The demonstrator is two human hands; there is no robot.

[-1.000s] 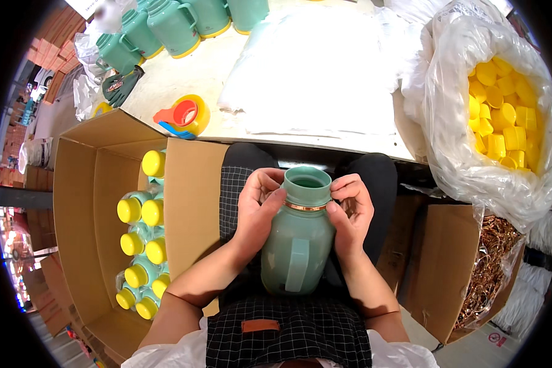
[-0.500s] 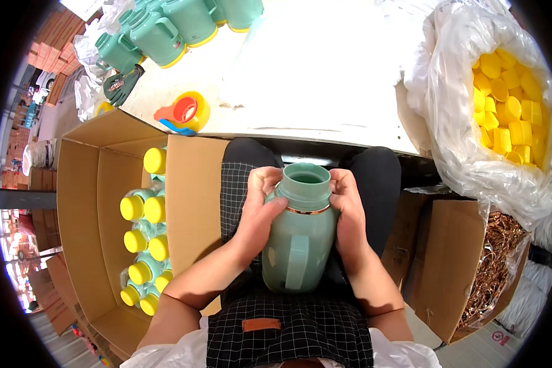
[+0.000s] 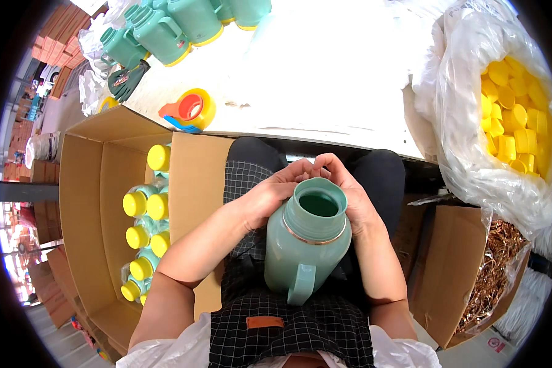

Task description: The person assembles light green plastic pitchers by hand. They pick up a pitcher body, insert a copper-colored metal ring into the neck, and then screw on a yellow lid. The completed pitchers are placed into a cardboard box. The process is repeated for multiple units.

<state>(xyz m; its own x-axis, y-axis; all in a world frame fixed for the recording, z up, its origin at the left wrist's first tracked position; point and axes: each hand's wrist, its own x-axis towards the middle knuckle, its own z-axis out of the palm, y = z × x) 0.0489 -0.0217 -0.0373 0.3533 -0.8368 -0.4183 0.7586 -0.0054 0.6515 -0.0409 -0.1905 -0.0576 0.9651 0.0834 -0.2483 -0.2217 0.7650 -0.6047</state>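
A pale green vacuum jug [image 3: 294, 257] rests between my legs, tilted, its uncapped mouth facing up. Below the neck runs a thin copper-coloured ring [image 3: 313, 241], and the handle [image 3: 301, 284] points toward me. My left hand [image 3: 275, 191] is closed round the left far side of the neck. From the right, my right hand [image 3: 353, 195] is closed against the neck too. The fingers of both hands meet behind the rim, where the jug hides most of the fingertips. Whether they also pinch something small there, I cannot tell.
On my left, an open carton [image 3: 83, 202] holds several yellow-capped green jugs [image 3: 157, 207]. More green jugs [image 3: 156, 34], dark gloves [image 3: 127, 81] and a yellow tape roll [image 3: 207, 110] lie on the white table [image 3: 325, 73]. Right: a bag of yellow caps [image 3: 524, 141] above a box of copper-coloured rings [image 3: 494, 270].
Both hands have moved from the sides of the neck to its far side, and their fingers now meet there. The jug's mouth has shifted right and nearer to me.
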